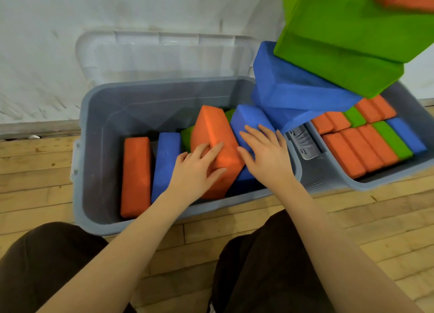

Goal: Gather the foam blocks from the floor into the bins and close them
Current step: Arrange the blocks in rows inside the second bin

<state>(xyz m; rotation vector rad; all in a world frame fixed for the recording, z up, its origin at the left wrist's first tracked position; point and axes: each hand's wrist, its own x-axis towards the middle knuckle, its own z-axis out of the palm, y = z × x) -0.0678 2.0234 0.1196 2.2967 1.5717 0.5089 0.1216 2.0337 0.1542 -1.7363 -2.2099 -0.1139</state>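
Both hands are seen inside the grey bin (81, 172), which sits on a wooden floor (35, 172) against a white wall (47, 54).

Left hand (196, 172): laid on the near end of a tilted orange block (215, 139). Fingers are spread and lightly bent over the block's top face and lower edge; contact is clear, but a full grasp cannot be confirmed, as the thumb side is hidden.

Right hand (265, 155): fingers held straight and slightly fanned, pressed flat on a blue block (250, 119) just right of the orange one. Nothing is enclosed by this hand.

Left of the left hand, an upright blue block (165, 162) is stood on edge, and further left an orange block (136, 176) is stood the same way; the two are side by side. A green block (186, 138) is partly seen behind the left-hand fingers, between the upright blue and the tilted orange.

The bin's clear lid (164, 54) is raised behind, leaning at the wall.

Up and right of the right hand, a leaning stack of blue blocks (296, 85) and green blocks (347, 45) is seen, blurred, close to the camera.

Right of the right hand, a second grey bin (375, 183) is seen, open, packed with rows of orange, green and blue blocks on edge. A grey latch (304, 143) lies between the two bins.

Dark trouser legs (47, 265) are seen below both forearms.
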